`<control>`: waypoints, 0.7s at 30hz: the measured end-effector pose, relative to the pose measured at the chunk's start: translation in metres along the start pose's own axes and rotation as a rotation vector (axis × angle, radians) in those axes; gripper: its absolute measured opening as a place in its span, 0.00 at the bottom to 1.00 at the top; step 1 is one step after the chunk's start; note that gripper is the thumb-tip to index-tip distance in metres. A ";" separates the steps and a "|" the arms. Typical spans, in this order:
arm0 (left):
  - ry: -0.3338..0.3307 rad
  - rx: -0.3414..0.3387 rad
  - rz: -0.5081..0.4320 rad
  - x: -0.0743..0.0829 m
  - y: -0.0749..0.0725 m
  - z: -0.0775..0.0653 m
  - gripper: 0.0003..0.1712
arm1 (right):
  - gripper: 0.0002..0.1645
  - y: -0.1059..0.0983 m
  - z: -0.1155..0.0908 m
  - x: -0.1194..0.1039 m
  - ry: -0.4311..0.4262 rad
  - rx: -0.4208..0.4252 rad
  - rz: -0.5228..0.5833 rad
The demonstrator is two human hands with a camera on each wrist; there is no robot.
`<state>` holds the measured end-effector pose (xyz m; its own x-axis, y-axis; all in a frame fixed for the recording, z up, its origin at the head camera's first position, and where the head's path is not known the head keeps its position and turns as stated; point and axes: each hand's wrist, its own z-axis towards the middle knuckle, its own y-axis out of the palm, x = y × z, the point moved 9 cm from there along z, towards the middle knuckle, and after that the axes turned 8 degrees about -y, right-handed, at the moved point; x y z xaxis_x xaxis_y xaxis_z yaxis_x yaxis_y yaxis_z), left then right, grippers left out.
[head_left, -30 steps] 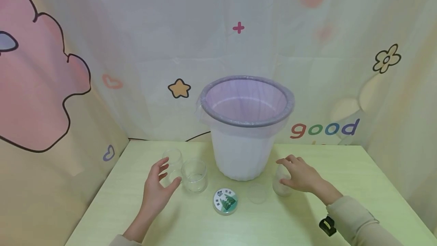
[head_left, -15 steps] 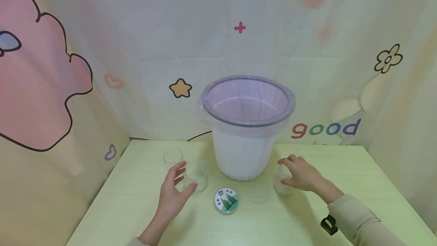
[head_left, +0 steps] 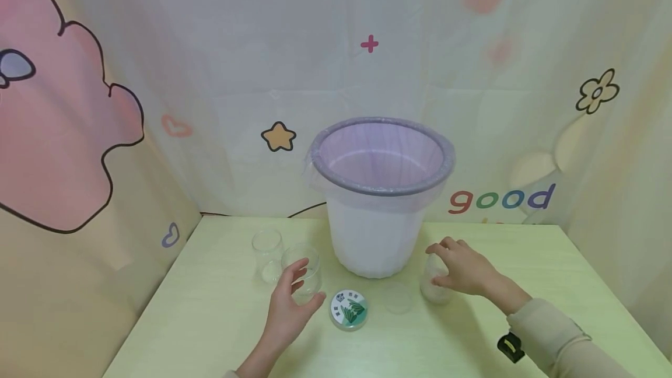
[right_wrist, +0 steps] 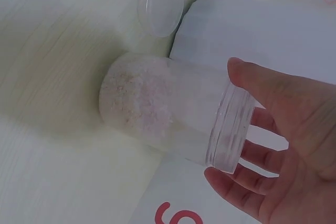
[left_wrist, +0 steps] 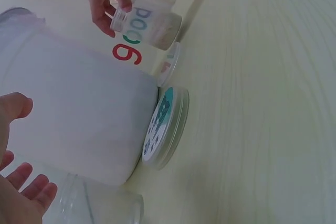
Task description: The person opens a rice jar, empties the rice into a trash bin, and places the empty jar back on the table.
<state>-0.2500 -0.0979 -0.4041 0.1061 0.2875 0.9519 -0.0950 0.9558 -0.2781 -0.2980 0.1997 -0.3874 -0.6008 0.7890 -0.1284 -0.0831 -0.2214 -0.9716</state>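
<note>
My right hand (head_left: 462, 267) grips a clear jar (right_wrist: 152, 103) by its open, threaded neck, thumb on one side and fingers on the other. Pale pinkish granules fill the jar's lower part, and it stands upright on the table. Beside it lies a translucent round lid (head_left: 397, 298). My left hand (head_left: 294, 311) is held over the table with thumb and fingers spread, nothing between them. Behind it in the head view, and partly covered by its fingers, stands a clear cup (head_left: 303, 258). A flat round container (head_left: 349, 310) with a white-and-green leaf label lies right of the left hand.
A white bin (head_left: 375, 238) with a grey rim and a thin plastic liner stands at the back middle of the pale green table (head_left: 194, 308). Another clear cup (head_left: 269, 255) is at back left. A small black object (head_left: 510, 347) shows by the right sleeve.
My left hand has moved right and toward the front, away from the back-left cup and past the nearer one. The right hand has stayed at the jar.
</note>
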 end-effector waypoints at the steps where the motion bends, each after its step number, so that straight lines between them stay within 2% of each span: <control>1: -0.003 -0.004 -0.004 0.000 0.003 0.000 0.36 | 0.28 -0.001 0.000 -0.002 -0.006 -0.002 -0.004; 4: 0.005 -0.026 -0.009 -0.002 0.012 0.000 0.36 | 0.28 -0.005 0.001 -0.009 -0.024 -0.004 -0.013; 12: 0.018 -0.092 0.005 -0.038 0.045 0.010 0.38 | 0.28 -0.011 0.006 -0.028 -0.070 -0.023 -0.020; 16: 0.010 -0.136 0.011 -0.046 0.061 0.009 0.39 | 0.28 -0.011 0.009 -0.037 -0.097 -0.024 -0.037; 21: 0.013 -0.181 0.024 -0.048 0.078 0.008 0.41 | 0.28 -0.011 0.012 -0.048 -0.143 -0.011 -0.050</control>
<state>-0.2700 -0.0373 -0.4703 0.1189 0.3102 0.9432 0.0816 0.9437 -0.3206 -0.2778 0.1574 -0.3682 -0.7031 0.7093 -0.0506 -0.1077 -0.1766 -0.9784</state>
